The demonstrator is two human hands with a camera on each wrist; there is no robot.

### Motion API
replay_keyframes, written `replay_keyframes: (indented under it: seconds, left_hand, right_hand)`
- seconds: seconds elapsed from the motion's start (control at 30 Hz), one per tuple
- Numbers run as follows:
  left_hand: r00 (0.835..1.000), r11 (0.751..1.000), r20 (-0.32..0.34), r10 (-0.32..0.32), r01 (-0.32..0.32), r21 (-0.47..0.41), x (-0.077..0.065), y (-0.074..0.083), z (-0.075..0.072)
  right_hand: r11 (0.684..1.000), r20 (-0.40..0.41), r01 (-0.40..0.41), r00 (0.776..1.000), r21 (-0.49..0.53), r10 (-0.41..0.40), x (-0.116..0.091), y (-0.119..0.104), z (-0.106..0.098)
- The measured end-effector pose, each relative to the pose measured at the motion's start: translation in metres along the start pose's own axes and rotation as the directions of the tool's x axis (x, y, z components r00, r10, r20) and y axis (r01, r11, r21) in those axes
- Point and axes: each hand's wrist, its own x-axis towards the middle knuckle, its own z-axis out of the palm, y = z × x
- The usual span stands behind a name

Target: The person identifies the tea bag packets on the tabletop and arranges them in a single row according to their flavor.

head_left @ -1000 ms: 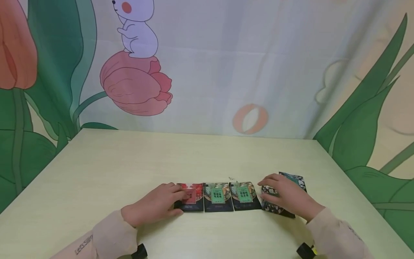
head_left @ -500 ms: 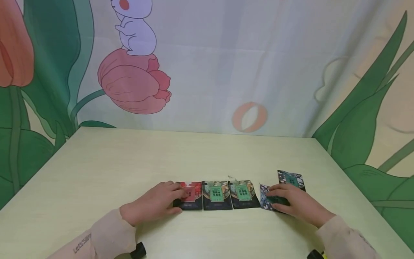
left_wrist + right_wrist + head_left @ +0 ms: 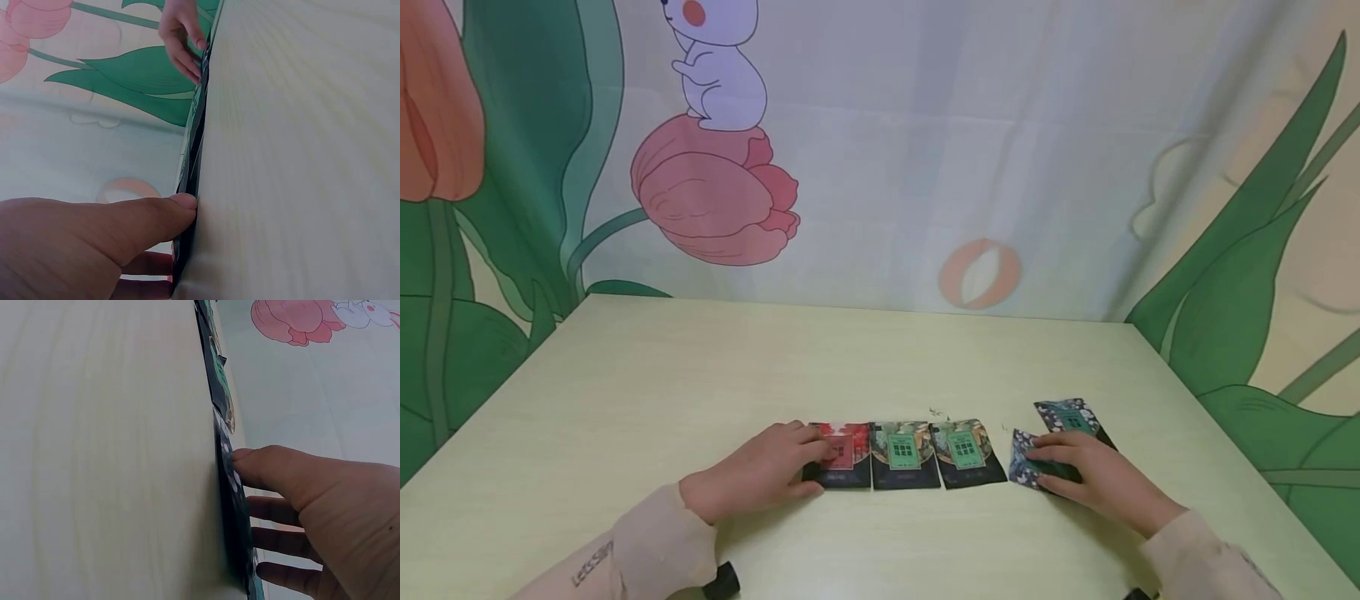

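Observation:
A row of flat printed sachets lies on the table. My left hand (image 3: 758, 471) rests at the left end, its fingers on the red sachet (image 3: 853, 457); in the left wrist view the thumb (image 3: 182, 201) presses the near edge. Beside it lie two matching green-labelled sachets, a middle one (image 3: 905, 457) and a right one (image 3: 967, 455). My right hand (image 3: 1101, 475) lies over a dark floral sachet (image 3: 1024, 460), fairly straight fingers touching its top and covering much of it. Behind that hand a second floral sachet (image 3: 1070, 413) lies slanted, partly hidden.
The pale wooden table (image 3: 715, 367) runs back to a curtain (image 3: 880, 167) printed with flowers and a white animal. A small scribble-like mark (image 3: 937, 412) shows on the table behind the row. A dark wrist device (image 3: 722, 581) sits below the left sleeve.
My right hand has shifted right and slightly toward me, showing a green patch on the floral sachet beneath it. The rear floral sachet has turned. My left hand stays on the red sachet.

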Motion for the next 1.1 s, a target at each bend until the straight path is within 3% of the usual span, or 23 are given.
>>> replay_keyframes:
  seconds: [1.1]
  left_hand:
    - [1.000, 1.000, -0.011, 0.006, -0.006, -0.008, -0.0008, -0.0003, 0.0002]
  right_hand:
    - [0.993, -0.077, -0.105, 0.992, -0.045, 0.101, 0.0016, -0.0027, 0.0064]
